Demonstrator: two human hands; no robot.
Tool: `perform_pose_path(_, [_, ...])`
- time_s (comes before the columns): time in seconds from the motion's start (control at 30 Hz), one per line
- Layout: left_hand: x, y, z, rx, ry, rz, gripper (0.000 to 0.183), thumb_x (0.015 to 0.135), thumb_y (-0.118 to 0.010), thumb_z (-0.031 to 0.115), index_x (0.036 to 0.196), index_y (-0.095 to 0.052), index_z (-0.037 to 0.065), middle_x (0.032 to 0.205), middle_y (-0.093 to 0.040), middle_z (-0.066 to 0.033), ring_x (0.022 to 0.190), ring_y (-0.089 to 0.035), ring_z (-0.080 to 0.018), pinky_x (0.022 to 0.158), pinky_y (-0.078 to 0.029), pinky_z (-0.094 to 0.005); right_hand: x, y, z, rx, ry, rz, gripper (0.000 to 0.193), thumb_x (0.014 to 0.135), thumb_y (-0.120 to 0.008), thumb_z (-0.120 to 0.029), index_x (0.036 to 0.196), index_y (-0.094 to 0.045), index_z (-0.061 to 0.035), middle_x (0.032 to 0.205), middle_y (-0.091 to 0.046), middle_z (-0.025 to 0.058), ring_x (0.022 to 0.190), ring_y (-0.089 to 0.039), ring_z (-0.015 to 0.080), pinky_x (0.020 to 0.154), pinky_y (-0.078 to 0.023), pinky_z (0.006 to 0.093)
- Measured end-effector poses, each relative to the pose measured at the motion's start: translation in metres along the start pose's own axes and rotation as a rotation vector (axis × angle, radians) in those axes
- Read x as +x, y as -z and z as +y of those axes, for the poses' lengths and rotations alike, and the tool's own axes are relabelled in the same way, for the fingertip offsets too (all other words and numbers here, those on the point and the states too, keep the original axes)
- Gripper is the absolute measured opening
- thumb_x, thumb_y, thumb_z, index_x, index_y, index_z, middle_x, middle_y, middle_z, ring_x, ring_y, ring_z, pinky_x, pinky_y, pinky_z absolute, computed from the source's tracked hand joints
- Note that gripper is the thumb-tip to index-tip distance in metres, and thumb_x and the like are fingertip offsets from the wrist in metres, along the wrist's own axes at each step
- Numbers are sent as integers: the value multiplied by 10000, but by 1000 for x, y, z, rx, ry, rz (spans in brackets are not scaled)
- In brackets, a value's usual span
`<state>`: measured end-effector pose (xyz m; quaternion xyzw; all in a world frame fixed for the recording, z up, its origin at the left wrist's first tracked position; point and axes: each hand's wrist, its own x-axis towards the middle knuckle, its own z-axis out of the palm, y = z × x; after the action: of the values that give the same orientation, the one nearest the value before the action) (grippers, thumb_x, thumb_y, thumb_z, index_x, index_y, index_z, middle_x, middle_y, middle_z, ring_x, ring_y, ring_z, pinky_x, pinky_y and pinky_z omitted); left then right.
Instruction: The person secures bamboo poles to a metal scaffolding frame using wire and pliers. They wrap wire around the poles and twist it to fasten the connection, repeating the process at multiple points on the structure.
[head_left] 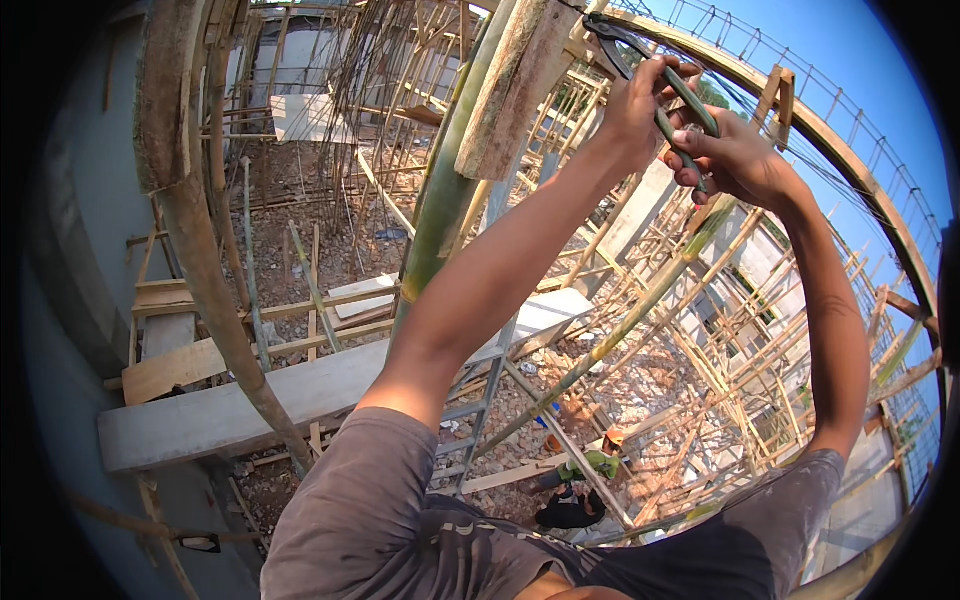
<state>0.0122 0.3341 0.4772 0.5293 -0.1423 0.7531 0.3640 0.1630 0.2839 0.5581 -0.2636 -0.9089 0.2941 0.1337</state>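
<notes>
Both arms reach up to a pair of end-cutting pincers [610, 44] with dark jaws and green handles. My left hand [634, 112] grips near the upper part of the handles, fingers curled. My right hand [738, 160] is closed around the handles lower down, thumb and fingers pinching them. The jaws sit beside the upper end of a rough wooden post [512, 95], close to a thin dark wire at the top edge. Whether the jaws bite on the wire cannot be made out. A thick green bamboo pole [440, 225] stands against the post.
A metal ladder [478, 405] rises below me. Two people, one in an orange helmet [614, 437], are on the rubble floor far below. Bamboo props [600, 350], a concrete beam [230, 410], a weathered trunk-like pole [215, 270] and a curved timber edge with rebar [850, 165] surround me.
</notes>
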Motion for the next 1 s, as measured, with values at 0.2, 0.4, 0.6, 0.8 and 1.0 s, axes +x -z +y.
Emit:
perform_pose_path(0.2, [-30,14,-11,-77,25,93,467,1031,-504,555,1116,-625,112,996,-695,-24,904,-661,-150,783,-561,-326,-8,-47,-7,-1189,-13,576,360,1009,-568,-144,1294,-420,17,911,-664,354,937,-656,527,811,-507,571])
perform_pose_path(0.4, [-29,25,0,87,26,25,240,1053,-574,294,1153,-654,92,1025,-716,-18,943,-672,-126,779,-521,-301,-10,-45,-25,-913,-39,496,282,1013,-512,-97,1266,-458,15,901,-691,276,857,-711,420,764,-548,505])
perform_pose_path(0.6, [-32,25,18,223,26,127,193,1016,-616,172,1058,-686,-3,915,-704,-50,810,-635,-99,769,-509,-289,-7,-6,-20,-274,18,272,444,945,-456,9,1388,-473,-20,1198,-669,185,1098,-689,265,822,-639,382])
perform_pose_path(0.8, [-29,35,13,239,-18,167,190,983,-650,173,980,-704,-9,863,-704,-32,760,-620,-77,718,-497,-246,1,33,-26,-235,51,92,597,851,-500,-25,1444,-453,14,1348,-598,167,1132,-692,247,794,-654,357])
perform_pose_path(1.0, [-18,47,17,245,-26,188,191,972,-666,187,959,-712,3,829,-705,-29,719,-661,-90,715,-554,-252,23,41,-23,-249,83,121,561,866,-472,5,1426,-456,33,1320,-609,185,1057,-726,247,747,-658,325])
